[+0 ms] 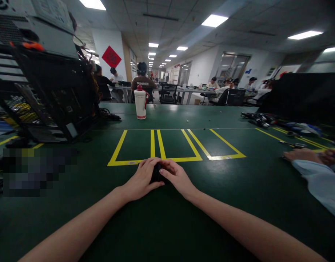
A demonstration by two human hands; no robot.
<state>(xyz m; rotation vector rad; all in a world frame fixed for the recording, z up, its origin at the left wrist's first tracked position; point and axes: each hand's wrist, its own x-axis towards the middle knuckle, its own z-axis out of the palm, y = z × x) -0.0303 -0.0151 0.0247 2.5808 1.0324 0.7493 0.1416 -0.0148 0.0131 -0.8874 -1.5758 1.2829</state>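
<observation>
A small black object sits between my two hands, just in front of the yellow tape on the green table. Its kind cannot be made out, since fingers cover most of it. My left hand curls around its left side, fingers over the top and thumb low at the front. From the right, my right hand closes on the same object with bent fingers, the thumb against its near face.
Yellow tape outlines mark the table ahead. A white bottle with a red lid stands farther back. An open computer case is at left. A co-worker's hand and tools are at right.
</observation>
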